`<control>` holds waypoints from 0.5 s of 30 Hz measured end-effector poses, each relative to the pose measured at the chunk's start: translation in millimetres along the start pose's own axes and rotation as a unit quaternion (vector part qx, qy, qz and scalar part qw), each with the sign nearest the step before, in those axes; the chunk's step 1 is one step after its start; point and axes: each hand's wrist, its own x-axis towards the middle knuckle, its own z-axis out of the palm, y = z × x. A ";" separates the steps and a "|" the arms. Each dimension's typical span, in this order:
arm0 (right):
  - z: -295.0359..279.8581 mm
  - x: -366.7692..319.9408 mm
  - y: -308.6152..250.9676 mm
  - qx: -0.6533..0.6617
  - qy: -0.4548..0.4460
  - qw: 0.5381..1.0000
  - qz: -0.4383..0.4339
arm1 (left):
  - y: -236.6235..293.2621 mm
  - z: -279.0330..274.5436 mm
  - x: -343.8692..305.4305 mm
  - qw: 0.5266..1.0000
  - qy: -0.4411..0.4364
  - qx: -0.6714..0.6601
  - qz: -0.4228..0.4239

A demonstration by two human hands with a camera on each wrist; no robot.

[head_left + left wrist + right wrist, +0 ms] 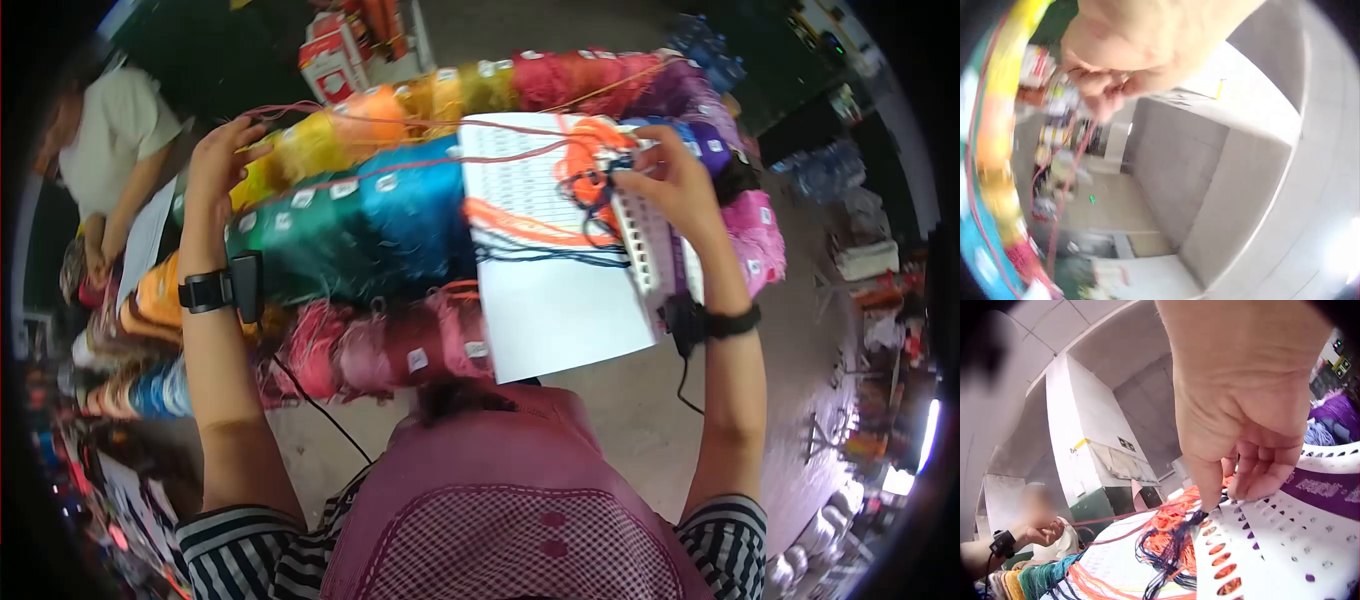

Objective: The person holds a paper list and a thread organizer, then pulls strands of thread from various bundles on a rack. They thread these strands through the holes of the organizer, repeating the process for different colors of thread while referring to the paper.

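Note:
Pink thread [430, 161] stretches from the left hand [222, 165] across the coloured skeins to a white perforated board [640, 245]. In the left wrist view the fingers of the left hand [1129, 56] pinch the pink thread [1069, 181]. At the board's edge, the right hand [1244, 425] pinches dark blue thread [1175, 544] between thumb and fingers. Orange thread [1169, 528] bunches beside it, over a printed paper sheet [570, 320]. Orange and dark blue strands run across this sheet.
Rows of labelled skeins [300, 240] in many colours lie around the sheet. Another person [120, 150] stands at the far left. Red and white boxes [332, 65] and clear plastic bottles [710, 45] are beyond the skeins.

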 end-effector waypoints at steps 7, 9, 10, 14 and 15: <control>85.3 -76.0 -99.4 0.112 -0.186 0.973 -0.079 | -3.1 36.8 -126.6 0.931 -0.287 0.201 0.101; 124.0 -83.3 -95.8 0.077 -0.225 0.952 -0.194 | -11.8 52.3 -149.8 0.937 -0.280 0.179 0.112; 136.8 -88.1 -98.2 0.012 -0.245 0.954 -0.175 | -18.4 55.0 -154.0 0.932 -0.293 0.181 0.114; 160.2 -101.8 -110.7 -0.125 -0.265 0.950 -0.105 | -27.1 50.3 -169.3 0.919 -0.318 0.187 0.142; 161.3 -103.8 -114.0 -0.149 -0.273 0.948 -0.068 | -29.2 47.6 -170.9 0.919 -0.318 0.184 0.144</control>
